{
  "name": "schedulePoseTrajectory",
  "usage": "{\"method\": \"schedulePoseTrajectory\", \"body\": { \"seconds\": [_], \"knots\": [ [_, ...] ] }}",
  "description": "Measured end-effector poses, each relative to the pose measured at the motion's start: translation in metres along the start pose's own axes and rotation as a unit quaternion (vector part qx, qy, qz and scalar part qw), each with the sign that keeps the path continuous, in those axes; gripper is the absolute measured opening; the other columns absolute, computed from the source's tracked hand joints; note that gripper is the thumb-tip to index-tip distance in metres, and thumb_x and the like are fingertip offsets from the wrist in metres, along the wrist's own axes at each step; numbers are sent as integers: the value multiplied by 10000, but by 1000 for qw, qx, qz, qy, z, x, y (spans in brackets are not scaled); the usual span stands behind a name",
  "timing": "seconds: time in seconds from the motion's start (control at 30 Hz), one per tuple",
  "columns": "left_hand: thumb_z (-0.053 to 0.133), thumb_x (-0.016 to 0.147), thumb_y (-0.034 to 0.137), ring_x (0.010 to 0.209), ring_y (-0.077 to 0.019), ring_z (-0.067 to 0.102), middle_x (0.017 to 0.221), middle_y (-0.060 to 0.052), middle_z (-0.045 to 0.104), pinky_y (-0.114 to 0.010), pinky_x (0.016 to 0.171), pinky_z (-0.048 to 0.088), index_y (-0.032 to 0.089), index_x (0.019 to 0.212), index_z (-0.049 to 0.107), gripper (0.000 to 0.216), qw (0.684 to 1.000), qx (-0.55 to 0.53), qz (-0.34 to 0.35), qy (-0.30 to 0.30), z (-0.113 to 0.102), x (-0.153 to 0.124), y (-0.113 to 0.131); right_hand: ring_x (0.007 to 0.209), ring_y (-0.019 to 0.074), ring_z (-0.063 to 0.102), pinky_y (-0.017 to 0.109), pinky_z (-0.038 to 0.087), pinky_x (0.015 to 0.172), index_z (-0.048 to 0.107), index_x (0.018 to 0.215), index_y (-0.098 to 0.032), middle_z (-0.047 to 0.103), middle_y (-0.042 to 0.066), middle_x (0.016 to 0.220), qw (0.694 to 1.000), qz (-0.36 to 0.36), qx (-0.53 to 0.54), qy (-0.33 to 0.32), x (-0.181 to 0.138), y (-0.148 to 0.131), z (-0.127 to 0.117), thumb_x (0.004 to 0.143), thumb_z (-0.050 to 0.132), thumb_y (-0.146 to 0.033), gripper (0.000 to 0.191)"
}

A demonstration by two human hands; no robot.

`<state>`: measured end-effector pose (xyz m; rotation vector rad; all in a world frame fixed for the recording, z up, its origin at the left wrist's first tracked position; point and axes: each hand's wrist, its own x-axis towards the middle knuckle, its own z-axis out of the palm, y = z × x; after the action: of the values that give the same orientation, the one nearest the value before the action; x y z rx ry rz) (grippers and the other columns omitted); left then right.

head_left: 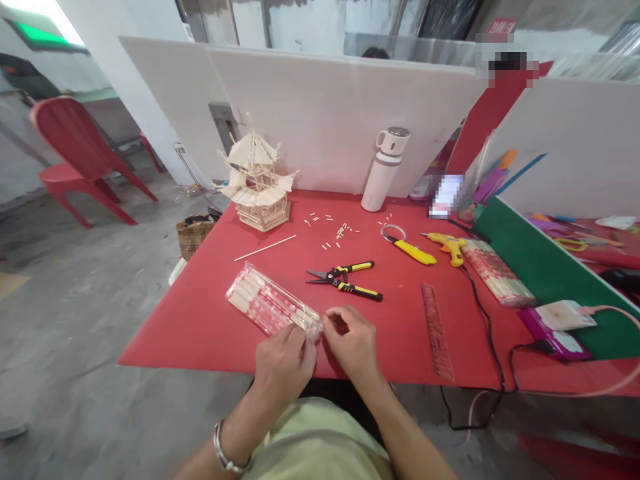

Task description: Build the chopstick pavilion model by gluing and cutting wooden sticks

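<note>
A clear plastic pack of wooden chopsticks (pixel 265 300) with red printing lies slantwise on the red table. My left hand (pixel 286 360) is closed on its near right end, where the plastic is bunched. At that same end, my right hand (pixel 353 337) pinches the wrapper's edge between thumb and forefinger. Just beyond my hands lie black-and-yellow pruning shears (pixel 345 277) with their blades apart. One loose thin stick (pixel 265 247) rests past the pack. Short cut pieces of stick (pixel 343 231) are scattered farther back.
A wooden-stick pagoda model (pixel 255 183) stands at the back left, a white thermos (pixel 384 170) at the back. To the right are a yellow glue gun (pixel 447 247), a yellow-handled tool (pixel 415 251), a ruler (pixel 437 330), another stick pack (pixel 497 273) and trailing cables (pixel 483 307).
</note>
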<state>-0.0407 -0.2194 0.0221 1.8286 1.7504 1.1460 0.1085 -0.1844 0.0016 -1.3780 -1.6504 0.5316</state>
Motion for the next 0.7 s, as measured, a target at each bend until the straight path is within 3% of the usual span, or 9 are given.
{"method": "schedulePoseTrajectory", "body": {
  "seconds": [0.2,0.33,0.4,0.57,0.63,0.7],
  "knots": [
    [628,724,155,473,-104,311,502,22,403,-265,534,209,197,518,401,309,1000,11,10,12,-18,-5,-6,632,175,678,274,547,635,737,844,-196,745,48,746,991,105,13,88,18,32,-24,882,601,-397,245],
    [608,777,137,500,-108,380,556,14,472,-257,536,265,200,571,466,258,999,-11,27,-24,-21,-3,-5,668,169,689,273,563,691,737,830,-210,753,33,776,995,92,42,-1,20,29,-30,872,629,-397,220],
    [609,802,135,550,-129,462,613,-8,535,-259,571,345,207,601,528,229,997,-67,18,-21,-22,-2,-1,694,168,694,267,566,700,732,820,-210,754,33,793,995,90,42,-10,17,25,-32,871,632,-378,202],
    [728,738,181,779,-214,618,841,-86,673,-298,720,494,210,578,647,182,976,-195,-77,55,-26,-9,-1,852,174,705,275,572,768,756,908,-219,744,55,957,998,42,36,-24,15,23,-42,904,582,-297,191],
    [762,710,198,847,-218,640,980,-94,688,-294,735,520,198,572,628,192,955,-244,-143,91,-28,-13,-8,877,172,697,278,567,804,759,907,-226,727,57,961,999,2,13,-35,17,18,-40,915,546,-249,214],
    [772,679,184,818,-203,663,977,-73,698,-292,714,545,199,665,611,162,920,-310,-216,101,-29,-16,-15,880,171,692,278,559,823,756,928,-227,714,59,957,999,-26,-18,-39,19,12,-39,915,522,-217,235]
  ]
}}
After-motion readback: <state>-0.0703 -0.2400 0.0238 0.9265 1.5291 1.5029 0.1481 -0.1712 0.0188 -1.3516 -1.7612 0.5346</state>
